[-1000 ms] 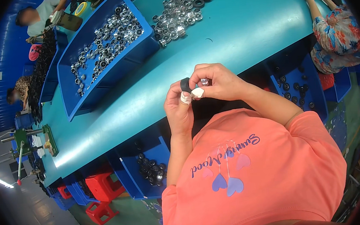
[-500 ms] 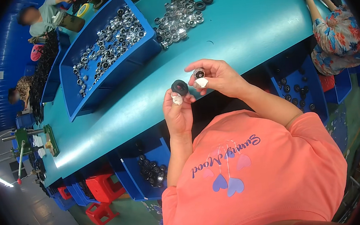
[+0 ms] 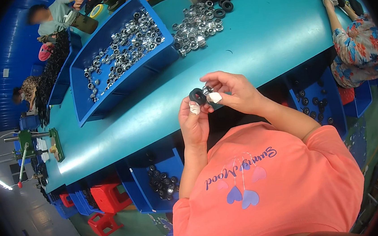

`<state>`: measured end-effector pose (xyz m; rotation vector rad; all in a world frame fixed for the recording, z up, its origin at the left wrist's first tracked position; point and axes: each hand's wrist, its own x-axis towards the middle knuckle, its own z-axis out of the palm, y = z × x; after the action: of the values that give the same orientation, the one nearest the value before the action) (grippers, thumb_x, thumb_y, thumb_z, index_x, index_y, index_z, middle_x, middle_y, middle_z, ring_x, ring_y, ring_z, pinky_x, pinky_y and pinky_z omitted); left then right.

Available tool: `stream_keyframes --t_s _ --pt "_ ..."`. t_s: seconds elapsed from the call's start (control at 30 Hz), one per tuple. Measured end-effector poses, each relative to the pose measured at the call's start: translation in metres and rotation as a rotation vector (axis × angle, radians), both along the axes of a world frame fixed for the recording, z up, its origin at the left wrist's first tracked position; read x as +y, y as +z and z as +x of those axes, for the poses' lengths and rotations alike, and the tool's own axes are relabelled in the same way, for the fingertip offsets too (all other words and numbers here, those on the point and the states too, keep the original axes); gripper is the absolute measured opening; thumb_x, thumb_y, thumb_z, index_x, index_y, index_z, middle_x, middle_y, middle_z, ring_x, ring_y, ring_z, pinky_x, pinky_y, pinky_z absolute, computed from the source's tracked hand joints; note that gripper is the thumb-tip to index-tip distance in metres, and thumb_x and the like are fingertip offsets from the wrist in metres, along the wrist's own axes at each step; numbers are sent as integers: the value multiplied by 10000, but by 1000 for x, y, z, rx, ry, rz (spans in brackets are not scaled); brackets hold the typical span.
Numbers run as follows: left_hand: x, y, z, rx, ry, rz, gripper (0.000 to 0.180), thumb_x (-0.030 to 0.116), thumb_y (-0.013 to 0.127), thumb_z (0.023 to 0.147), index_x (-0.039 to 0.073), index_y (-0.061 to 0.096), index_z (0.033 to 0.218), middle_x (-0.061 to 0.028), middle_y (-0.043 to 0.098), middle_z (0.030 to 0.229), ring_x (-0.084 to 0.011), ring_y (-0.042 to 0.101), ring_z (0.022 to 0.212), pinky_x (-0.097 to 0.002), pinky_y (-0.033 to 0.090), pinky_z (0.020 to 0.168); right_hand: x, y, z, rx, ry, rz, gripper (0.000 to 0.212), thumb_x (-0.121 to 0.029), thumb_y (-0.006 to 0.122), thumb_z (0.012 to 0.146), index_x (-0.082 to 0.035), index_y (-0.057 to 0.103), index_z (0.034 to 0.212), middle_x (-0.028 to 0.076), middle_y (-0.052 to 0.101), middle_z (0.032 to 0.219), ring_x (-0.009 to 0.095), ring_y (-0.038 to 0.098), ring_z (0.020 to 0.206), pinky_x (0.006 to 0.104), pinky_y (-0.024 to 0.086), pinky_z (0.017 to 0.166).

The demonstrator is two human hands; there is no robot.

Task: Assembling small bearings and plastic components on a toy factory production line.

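Observation:
Between the thumb and fingers of my left hand (image 3: pixel 194 122) is a small black rubber tyre (image 3: pixel 197 96), held upright. My right hand (image 3: pixel 236 91) pinches a shiny chrome wheel hub (image 3: pixel 207 90) right beside the tyre's open middle. The two parts are touching or nearly so; I cannot tell which. White tape wraps both thumbs. Both hands are in front of the near edge of the teal table (image 3: pixel 161 111).
A big blue bin (image 3: pixel 128 87) of chrome hubs stands on the table, beside a loose hub pile (image 3: pixel 197 27) and several tyres (image 3: pixel 225 7). Below the edge are blue bins (image 3: pixel 147 184) holding black wheels. A person (image 3: pixel 355 45) works at far right. A green hand press (image 3: pixel 29 147) stands left.
My right hand has brought the chrome hub over to the tyre in my left hand, closing the gap between them. The whole view has shifted slightly.

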<state>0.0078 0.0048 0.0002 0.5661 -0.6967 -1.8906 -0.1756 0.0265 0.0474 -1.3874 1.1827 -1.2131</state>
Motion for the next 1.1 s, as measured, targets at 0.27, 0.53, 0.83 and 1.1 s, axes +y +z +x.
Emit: stream_keyframes --t_s 0.27,0.53,0.83,1.1 --pt "2 -1 -1 -58 -12 -67 285 202 665 980 29 585 1192 -103 646 1130 -197 641 939 -343 549 797 0 -3 5 169 -91 -269 338 -27 724 836 -96 730 1167 41 636 1026 155 654 909 274 541 753" --pt "7 18 -10 -107 -4 -47 479 216 620 1017 -38 486 1400 -111 623 1193 -185 644 1023 -341 558 870 0 -4 7 307 -137 -343 371 27 723 781 -98 745 1129 45 634 997 153 644 876 292 543 719" --pt "7 8 -8 -224 91 -97 429 209 634 1018 -10 517 1368 -86 621 1195 -176 626 1062 -307 523 890 1 -1 12 70 -28 -158 443 -32 754 803 -88 688 1237 44 632 1010 155 632 919 284 548 786" --pt "10 10 -9 -529 180 -438 353 218 577 1040 9 507 1315 -85 614 1143 -156 596 1028 -293 475 899 2 -14 11 -91 -3 6 332 -111 766 843 -55 744 1169 55 635 1024 150 635 920 282 539 783"
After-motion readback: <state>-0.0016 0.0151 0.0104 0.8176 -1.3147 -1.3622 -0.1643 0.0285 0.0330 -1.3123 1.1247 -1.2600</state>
